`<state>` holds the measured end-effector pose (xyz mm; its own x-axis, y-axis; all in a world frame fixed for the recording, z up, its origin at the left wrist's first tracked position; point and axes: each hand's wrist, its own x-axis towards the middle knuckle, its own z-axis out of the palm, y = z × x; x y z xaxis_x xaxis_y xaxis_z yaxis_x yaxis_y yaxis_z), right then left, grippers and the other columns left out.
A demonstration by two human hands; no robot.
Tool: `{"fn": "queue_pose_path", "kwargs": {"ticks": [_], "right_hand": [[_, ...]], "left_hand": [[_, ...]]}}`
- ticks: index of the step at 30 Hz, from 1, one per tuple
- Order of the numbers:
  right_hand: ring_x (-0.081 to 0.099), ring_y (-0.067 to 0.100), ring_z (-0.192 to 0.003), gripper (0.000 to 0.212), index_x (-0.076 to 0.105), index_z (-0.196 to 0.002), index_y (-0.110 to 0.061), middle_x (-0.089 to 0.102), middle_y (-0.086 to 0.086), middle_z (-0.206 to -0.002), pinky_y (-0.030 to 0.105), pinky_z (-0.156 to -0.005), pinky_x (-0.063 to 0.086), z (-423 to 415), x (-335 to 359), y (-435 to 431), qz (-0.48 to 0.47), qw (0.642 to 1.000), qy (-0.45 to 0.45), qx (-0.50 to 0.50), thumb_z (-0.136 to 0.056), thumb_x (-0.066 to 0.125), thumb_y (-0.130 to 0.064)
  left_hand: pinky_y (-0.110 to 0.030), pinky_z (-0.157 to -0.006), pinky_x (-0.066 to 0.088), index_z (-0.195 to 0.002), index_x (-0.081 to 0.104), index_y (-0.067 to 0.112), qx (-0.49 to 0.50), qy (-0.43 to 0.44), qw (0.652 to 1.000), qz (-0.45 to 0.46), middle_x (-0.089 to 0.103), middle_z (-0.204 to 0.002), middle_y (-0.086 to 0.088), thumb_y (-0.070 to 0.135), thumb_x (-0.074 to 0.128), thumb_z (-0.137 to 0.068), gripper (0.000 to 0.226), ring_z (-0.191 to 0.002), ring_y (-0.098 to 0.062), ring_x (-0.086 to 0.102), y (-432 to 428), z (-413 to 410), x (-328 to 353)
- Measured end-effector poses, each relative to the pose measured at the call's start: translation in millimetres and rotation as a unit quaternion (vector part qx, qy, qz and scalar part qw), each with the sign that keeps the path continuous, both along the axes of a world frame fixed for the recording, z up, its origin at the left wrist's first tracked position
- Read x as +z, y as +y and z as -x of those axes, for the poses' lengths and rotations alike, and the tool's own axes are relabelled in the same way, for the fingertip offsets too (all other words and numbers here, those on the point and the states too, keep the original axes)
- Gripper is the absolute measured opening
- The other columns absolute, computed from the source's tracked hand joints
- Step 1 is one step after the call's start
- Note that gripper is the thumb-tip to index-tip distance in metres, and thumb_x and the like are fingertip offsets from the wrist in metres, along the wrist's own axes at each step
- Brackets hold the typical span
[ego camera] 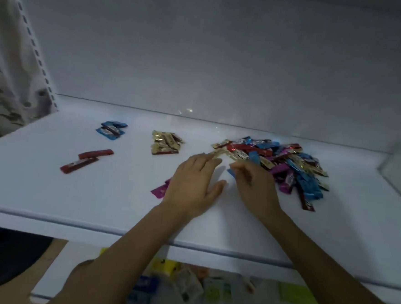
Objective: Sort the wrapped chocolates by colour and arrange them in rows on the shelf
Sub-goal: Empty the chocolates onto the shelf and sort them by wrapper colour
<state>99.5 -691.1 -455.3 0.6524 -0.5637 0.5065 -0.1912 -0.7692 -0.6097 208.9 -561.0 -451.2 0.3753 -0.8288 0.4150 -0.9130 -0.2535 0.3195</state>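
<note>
A mixed pile of wrapped chocolates [281,162] in red, blue, gold and purple lies at the right of the white shelf [49,188]. Sorted groups lie to the left: blue ones [111,130], gold ones [165,142] and two red bars [86,160]. A purple chocolate [160,190] sticks out from under my left hand [192,182], which lies flat with straight fingers, its fingertips touching a gold wrapper at the pile's edge. My right hand [254,186] has curled fingers at the pile's near edge, pinching a blue chocolate [231,171].
The shelf's front edge [141,233] runs across below my forearms. A lower shelf holds several packets in yellow, green and blue [185,283]. A slotted upright [33,45] stands at the back left. A glass pane [400,170] stands at the far right.
</note>
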Motion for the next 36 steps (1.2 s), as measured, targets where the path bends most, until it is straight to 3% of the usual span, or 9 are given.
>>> {"fn": "queue_pose_path", "kwargs": {"ticks": [2, 4, 9, 13, 17, 22, 26, 29, 36], "right_hand": [[0.063, 0.013, -0.092, 0.020, 0.067, -0.106, -0.009, 0.068, 0.003, -0.103, 0.023, -0.080, 0.050, 12, -1, -3, -0.030, 0.998, -0.042, -0.028, -0.095, 0.051, -0.004], [0.062, 0.014, -0.095, 0.021, 0.067, -0.107, -0.010, 0.068, 0.004, -0.105, 0.025, -0.082, 0.051, 22, 0, -10, -0.037, 0.996, -0.057, -0.064, -0.095, 0.050, -0.005], [0.063, 0.017, -0.086, 0.029, 0.073, -0.095, -0.021, 0.072, -0.002, -0.094, 0.045, -0.084, 0.051, 50, 0, -53, 0.019, 0.981, 0.007, -0.191, -0.088, 0.052, -0.003], [0.064, 0.019, -0.092, 0.030, 0.074, -0.093, -0.022, 0.073, -0.002, -0.097, 0.046, -0.086, 0.049, 50, -5, -73, -0.018, 0.981, 0.072, -0.177, -0.090, 0.050, -0.003], [0.065, 0.018, -0.082, 0.026, 0.074, -0.096, -0.016, 0.072, 0.001, -0.090, 0.044, -0.080, 0.052, 34, 0, -75, -0.036, 0.986, -0.014, -0.163, -0.091, 0.051, -0.006], [0.058, 0.020, -0.103, 0.025, 0.071, -0.103, -0.015, 0.069, 0.002, -0.102, 0.039, -0.095, 0.044, 38, -9, -76, -0.025, 0.982, -0.041, -0.184, -0.092, 0.051, -0.006], [0.056, 0.018, -0.109, 0.027, 0.065, -0.115, -0.016, 0.066, 0.001, -0.112, 0.036, -0.098, 0.043, 33, -14, -84, -0.033, 0.982, 0.002, -0.188, -0.095, 0.048, -0.011], [0.057, 0.019, -0.107, 0.026, 0.064, -0.115, -0.017, 0.066, 0.001, -0.110, 0.042, -0.096, 0.045, 30, -19, -86, -0.026, 0.982, 0.012, -0.187, -0.094, 0.049, -0.012], [0.055, 0.019, -0.107, 0.025, 0.064, -0.115, -0.017, 0.065, 0.001, -0.111, 0.043, -0.096, 0.043, 32, -18, -82, -0.020, 0.981, 0.020, -0.193, -0.095, 0.048, -0.014]], "left_hand": [[-0.043, -0.101, 0.043, -0.135, 0.051, 0.012, -0.043, 0.035, 0.997, 0.053, 0.053, -0.137, -0.009, 0.047, 0.038, -0.087, 0.061, -0.125, -0.029, 0.047, -21, 17, -5], [-0.044, -0.097, 0.046, -0.135, 0.051, 0.011, -0.050, 0.052, 0.995, 0.067, 0.053, -0.136, -0.010, 0.042, 0.051, -0.085, 0.059, -0.122, -0.030, 0.049, -42, 31, -11], [-0.038, -0.114, 0.023, -0.149, 0.031, 0.020, -0.029, 0.063, 0.996, -0.050, 0.028, -0.155, -0.003, 0.054, 0.055, -0.089, 0.072, -0.142, -0.023, 0.024, -87, 51, -13], [-0.037, -0.113, 0.021, -0.147, 0.033, 0.021, -0.045, 0.027, 0.993, -0.105, 0.027, -0.155, -0.002, 0.054, 0.048, -0.093, 0.065, -0.142, -0.022, 0.023, -98, 58, -15], [-0.037, -0.112, 0.021, -0.149, 0.026, 0.030, -0.017, 0.042, 0.998, -0.053, 0.027, -0.154, 0.005, 0.057, 0.056, -0.087, 0.074, -0.141, -0.018, 0.021, -102, 48, -16], [-0.053, -0.118, 0.003, -0.153, 0.008, 0.038, -0.012, 0.050, 0.991, -0.122, -0.003, -0.163, 0.002, 0.067, 0.051, -0.084, 0.086, -0.149, -0.029, -0.007, -130, 41, -15], [-0.048, -0.112, 0.022, -0.147, 0.035, 0.034, -0.012, 0.050, 0.996, -0.076, 0.027, -0.158, -0.001, 0.055, 0.051, -0.092, 0.062, -0.145, -0.032, 0.019, -140, 36, -22], [-0.047, -0.089, 0.041, -0.129, 0.061, 0.023, -0.011, 0.056, 0.998, 0.016, 0.056, -0.135, -0.006, 0.052, 0.052, -0.084, 0.055, -0.118, -0.040, 0.047, -139, 33, -27], [-0.031, -0.079, 0.043, -0.112, 0.068, 0.016, -0.029, 0.102, 0.992, 0.066, 0.063, -0.109, -0.005, 0.031, 0.056, -0.084, 0.034, -0.099, -0.029, 0.055, -137, 35, -27]]}}
